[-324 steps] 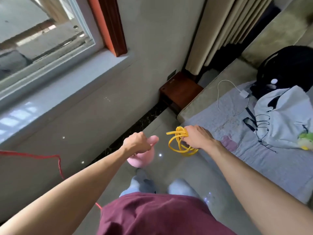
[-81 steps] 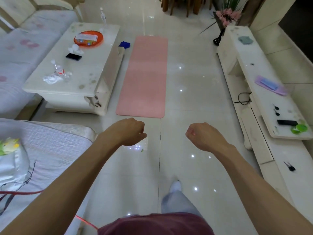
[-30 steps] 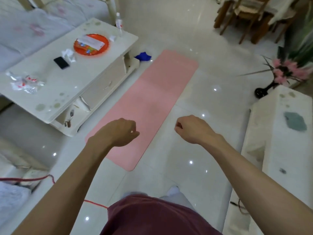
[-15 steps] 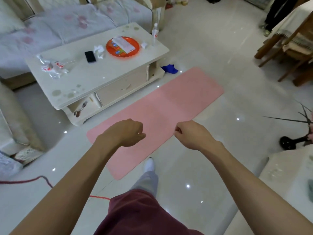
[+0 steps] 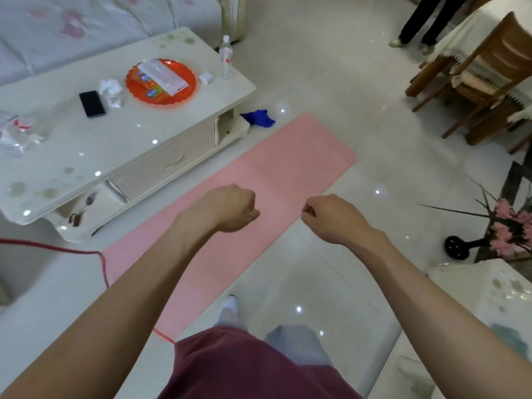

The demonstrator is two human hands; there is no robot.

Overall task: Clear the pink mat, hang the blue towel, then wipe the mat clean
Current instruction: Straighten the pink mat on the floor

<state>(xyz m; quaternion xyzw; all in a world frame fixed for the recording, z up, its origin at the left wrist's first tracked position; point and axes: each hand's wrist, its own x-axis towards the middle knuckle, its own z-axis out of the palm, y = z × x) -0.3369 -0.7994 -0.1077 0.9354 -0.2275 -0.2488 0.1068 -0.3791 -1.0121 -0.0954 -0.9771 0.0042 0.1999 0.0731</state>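
Note:
The pink mat (image 5: 259, 174) lies flat on the glossy tile floor, running diagonally from near my feet toward the upper right, with nothing on its visible surface. A crumpled blue towel (image 5: 258, 118) sits on the floor just off the mat's far left corner, beside the coffee table's end. My left hand (image 5: 227, 208) hovers over the middle of the mat, fingers curled into a fist, holding nothing. My right hand (image 5: 334, 217) is also curled and empty, above the mat's right edge.
A white coffee table (image 5: 121, 145) borders the mat on the left, carrying an orange tray (image 5: 132, 87), a phone (image 5: 92, 104) and a bottle (image 5: 226, 57). A red cord (image 5: 72, 250) crosses the mat's near end. Wooden chairs (image 5: 475, 76), a person's legs (image 5: 417, 21) and a flower vase (image 5: 457, 247) stand right.
I have put down the yellow cord and pink object and walked to the mat. Over the last second the view came closer and turned left; both hands stay curled and empty.

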